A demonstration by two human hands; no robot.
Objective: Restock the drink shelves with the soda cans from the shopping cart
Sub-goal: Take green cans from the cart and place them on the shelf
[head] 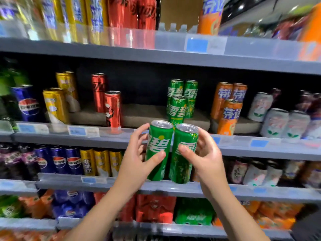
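fingers (157, 156) gripping two green cans (159, 150) (touching), shelf edge (104, 136) behind

top shelf cans (97, 16): tops cut off by the upper edge, labels smeared by blur
price tags (197, 44): print too blurred to read
left fingers (142, 134): tips hidden behind the left green can (159, 150)
multipacks (156, 208): blurred
forearms (97, 214): cut off by the bottom edge

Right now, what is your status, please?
Left hand grips one green can, right hand another. Both below the green row. Nothing blocks.
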